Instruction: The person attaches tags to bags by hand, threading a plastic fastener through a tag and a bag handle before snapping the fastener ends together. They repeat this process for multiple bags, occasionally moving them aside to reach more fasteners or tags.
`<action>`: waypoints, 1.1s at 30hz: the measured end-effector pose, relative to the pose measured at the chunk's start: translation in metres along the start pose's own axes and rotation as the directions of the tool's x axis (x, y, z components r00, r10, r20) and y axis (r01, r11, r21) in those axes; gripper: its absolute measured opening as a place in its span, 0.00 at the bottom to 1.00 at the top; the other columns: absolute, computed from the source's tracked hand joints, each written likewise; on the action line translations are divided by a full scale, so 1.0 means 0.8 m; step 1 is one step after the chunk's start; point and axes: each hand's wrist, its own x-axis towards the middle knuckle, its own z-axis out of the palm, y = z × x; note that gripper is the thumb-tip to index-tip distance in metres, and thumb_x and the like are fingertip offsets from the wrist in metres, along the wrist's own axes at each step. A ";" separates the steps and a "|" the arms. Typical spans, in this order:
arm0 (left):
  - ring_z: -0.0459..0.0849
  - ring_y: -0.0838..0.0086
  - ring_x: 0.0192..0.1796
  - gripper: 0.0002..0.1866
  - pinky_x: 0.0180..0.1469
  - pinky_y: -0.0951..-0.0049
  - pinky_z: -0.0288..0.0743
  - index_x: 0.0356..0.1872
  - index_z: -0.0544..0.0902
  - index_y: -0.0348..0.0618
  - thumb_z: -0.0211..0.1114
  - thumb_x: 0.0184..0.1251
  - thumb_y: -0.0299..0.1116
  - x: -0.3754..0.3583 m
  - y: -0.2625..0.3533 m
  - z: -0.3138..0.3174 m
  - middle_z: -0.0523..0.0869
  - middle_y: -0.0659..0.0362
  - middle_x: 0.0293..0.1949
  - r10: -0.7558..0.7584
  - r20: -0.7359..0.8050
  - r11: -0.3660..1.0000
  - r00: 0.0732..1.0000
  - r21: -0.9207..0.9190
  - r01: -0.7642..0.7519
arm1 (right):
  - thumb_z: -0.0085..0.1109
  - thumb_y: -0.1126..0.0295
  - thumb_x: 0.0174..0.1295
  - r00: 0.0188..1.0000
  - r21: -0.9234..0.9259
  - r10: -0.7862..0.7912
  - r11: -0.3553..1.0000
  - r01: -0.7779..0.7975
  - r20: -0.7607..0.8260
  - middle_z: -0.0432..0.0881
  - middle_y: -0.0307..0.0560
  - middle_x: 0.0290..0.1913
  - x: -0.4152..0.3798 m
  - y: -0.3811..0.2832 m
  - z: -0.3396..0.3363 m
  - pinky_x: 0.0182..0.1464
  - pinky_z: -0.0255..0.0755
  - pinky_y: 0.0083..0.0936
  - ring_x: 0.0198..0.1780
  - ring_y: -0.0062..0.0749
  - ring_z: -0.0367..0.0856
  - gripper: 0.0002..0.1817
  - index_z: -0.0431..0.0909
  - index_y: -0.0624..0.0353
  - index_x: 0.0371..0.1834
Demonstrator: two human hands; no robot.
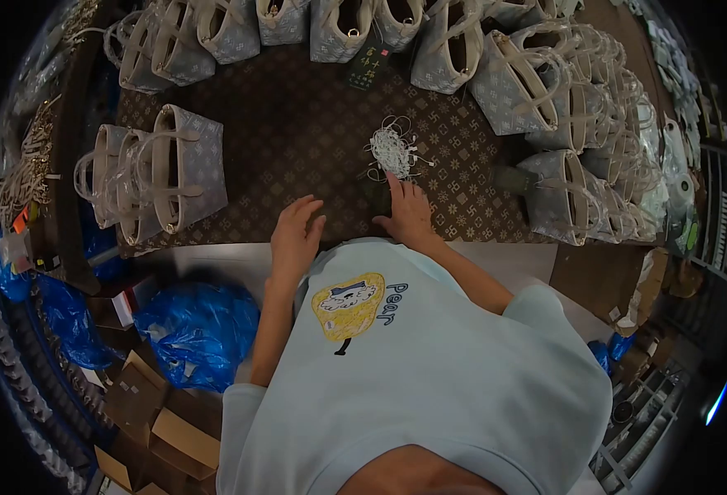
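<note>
Over the near edge of the brown patterned table point(297, 124), my left hand point(298, 233) hovers with its fingers apart and nothing in it. To its right, my right hand point(406, 211) has thumb and fingers spread, the fingertips by the lower edge of a pile of thin white strings point(391, 148). A dark green card, hard to make out, lies just left of that hand. Grey patterned handbags point(188, 169) stand at the table's left. More such handbags point(512, 87) curve along the back and right side.
A dark card with yellow writing point(370, 66) lies near the back bags. Below the table at left are a blue plastic bag point(198, 334) and open cardboard boxes point(161, 421). Tan straps point(37, 161) hang at far left. A cardboard piece point(599, 280) is at lower right.
</note>
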 end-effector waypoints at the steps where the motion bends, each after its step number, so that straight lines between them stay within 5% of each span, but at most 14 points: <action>1: 0.77 0.62 0.52 0.14 0.43 0.71 0.76 0.48 0.79 0.45 0.60 0.60 0.31 0.001 0.004 0.001 0.76 0.55 0.54 0.010 0.011 1.000 1.000 -0.012 -0.010 | 0.71 0.61 0.41 0.999 0.032 0.007 0.999 -0.008 0.034 0.70 0.52 0.46 -0.002 0.003 0.004 0.48 0.66 0.37 0.48 0.45 0.68 0.47 0.55 0.57 0.66; 9: 0.72 0.61 0.59 0.15 0.53 0.65 0.72 0.47 0.79 0.46 0.62 0.56 0.30 0.021 0.036 0.018 0.76 0.55 0.54 0.215 0.047 0.974 0.975 0.062 -0.218 | 0.68 0.73 0.41 1.000 0.137 -0.005 0.991 0.008 -0.021 0.73 0.52 0.44 -0.008 0.007 -0.001 0.50 0.67 0.36 0.47 0.47 0.70 0.47 0.52 0.51 0.68; 11: 0.71 0.61 0.59 0.16 0.55 0.64 0.71 0.48 0.78 0.46 0.62 0.55 0.30 0.027 0.040 0.021 0.76 0.55 0.54 0.229 0.045 0.969 0.972 0.081 -0.232 | 0.63 0.77 0.45 1.000 0.402 0.010 0.916 -0.015 0.013 0.74 0.52 0.41 -0.004 0.008 -0.011 0.48 0.69 0.35 0.45 0.46 0.72 0.40 0.59 0.53 0.65; 13: 0.71 0.62 0.59 0.20 0.53 0.65 0.72 0.51 0.76 0.47 0.63 0.54 0.30 0.032 0.044 0.024 0.76 0.55 0.55 0.415 0.076 0.866 0.907 0.273 -0.419 | 0.59 0.79 0.47 0.994 0.379 -0.075 0.925 0.040 0.078 0.76 0.52 0.39 -0.004 -0.008 -0.035 0.49 0.68 0.36 0.44 0.46 0.74 0.32 0.65 0.56 0.60; 17: 0.76 0.62 0.53 0.22 0.49 0.65 0.73 0.53 0.74 0.46 0.63 0.53 0.29 0.031 0.054 0.029 0.78 0.55 0.51 0.453 0.216 0.785 0.865 0.365 -0.501 | 0.55 0.77 0.52 0.946 0.373 -0.313 0.890 0.263 0.080 0.79 0.47 0.31 0.007 -0.022 -0.055 0.47 0.69 0.36 0.41 0.42 0.77 0.17 0.77 0.59 0.48; 18: 0.78 0.62 0.49 0.23 0.48 0.67 0.74 0.54 0.73 0.45 0.63 0.53 0.28 0.034 0.057 0.026 0.79 0.54 0.50 0.271 0.311 0.892 0.911 0.276 -0.359 | 0.55 0.77 0.52 0.945 0.372 -0.318 0.888 0.268 0.080 0.79 0.47 0.31 0.012 -0.020 -0.061 0.47 0.69 0.36 0.41 0.42 0.77 0.17 0.77 0.59 0.48; 19: 0.79 0.63 0.45 0.24 0.46 0.69 0.74 0.55 0.73 0.43 0.62 0.53 0.26 0.035 0.057 0.023 0.79 0.53 0.49 0.087 0.417 0.962 0.905 0.202 -0.186 | 0.58 0.73 0.52 0.982 0.625 -0.163 0.778 0.067 0.097 0.79 0.46 0.31 0.015 -0.015 -0.068 0.45 0.70 0.36 0.39 0.41 0.77 0.14 0.78 0.58 0.44; 20: 0.79 0.63 0.45 0.24 0.46 0.69 0.74 0.55 0.73 0.43 0.62 0.53 0.26 0.035 0.051 0.019 0.79 0.53 0.49 0.084 0.413 0.962 0.907 0.205 -0.182 | 0.60 0.70 0.53 0.987 0.814 -0.014 0.567 -0.124 0.160 0.80 0.45 0.30 0.020 -0.007 -0.073 0.43 0.71 0.35 0.37 0.39 0.77 0.12 0.79 0.57 0.41; 22: 0.80 0.70 0.40 0.22 0.46 0.75 0.73 0.56 0.71 0.42 0.59 0.57 0.24 0.035 0.033 0.013 0.81 0.55 0.44 -0.100 0.347 0.994 0.933 0.083 0.075 | 0.63 0.64 0.52 0.976 0.643 0.200 0.759 -0.099 -0.086 0.80 0.45 0.30 0.039 0.050 -0.063 0.39 0.72 0.35 0.35 0.38 0.78 0.11 0.79 0.57 0.35; 23: 0.80 0.70 0.40 0.22 0.46 0.75 0.73 0.56 0.71 0.42 0.59 0.57 0.24 0.033 0.025 0.015 0.81 0.55 0.44 -0.099 0.343 0.994 0.934 0.081 0.076 | 0.63 0.64 0.52 0.977 0.642 0.196 0.761 -0.096 -0.087 0.80 0.45 0.30 0.042 0.072 -0.055 0.39 0.72 0.35 0.35 0.38 0.78 0.11 0.79 0.57 0.35; 25: 0.80 0.76 0.37 0.19 0.39 0.76 0.74 0.54 0.74 0.44 0.56 0.60 0.22 0.028 0.013 0.021 0.83 0.59 0.38 -0.147 0.120 0.795 0.982 -0.576 0.190 | 0.63 0.62 0.52 0.963 0.173 0.132 0.981 -0.092 -0.236 0.80 0.45 0.30 0.048 0.102 -0.043 0.37 0.73 0.35 0.33 0.39 0.79 0.11 0.79 0.58 0.31; 29: 0.76 0.83 0.37 0.15 0.37 0.83 0.70 0.50 0.78 0.42 0.52 0.63 0.20 0.020 0.027 0.021 0.82 0.61 0.36 -0.188 0.068 0.738 0.980 -0.649 0.186 | 0.65 0.63 0.50 0.988 0.083 0.105 0.992 -0.096 -0.111 0.81 0.46 0.30 0.058 0.117 -0.036 0.36 0.73 0.32 0.31 0.38 0.79 0.11 0.79 0.57 0.32; 31: 0.76 0.82 0.42 0.15 0.46 0.83 0.68 0.51 0.78 0.39 0.53 0.63 0.21 0.021 0.027 0.020 0.81 0.62 0.42 -0.148 0.283 0.827 0.948 -0.491 0.276 | 0.63 0.64 0.50 0.989 0.132 0.139 0.981 -0.144 0.041 0.81 0.46 0.29 0.062 0.115 -0.047 0.35 0.73 0.31 0.30 0.39 0.79 0.10 0.79 0.57 0.31; 33: 0.75 0.83 0.42 0.15 0.45 0.84 0.68 0.49 0.79 0.39 0.54 0.63 0.21 0.023 0.030 0.027 0.82 0.62 0.42 -0.124 0.292 0.829 0.948 -0.495 0.261 | 0.63 0.65 0.50 0.988 0.165 0.138 0.975 -0.148 0.068 0.80 0.46 0.28 0.066 0.106 -0.068 0.34 0.73 0.30 0.29 0.36 0.79 0.09 0.79 0.58 0.30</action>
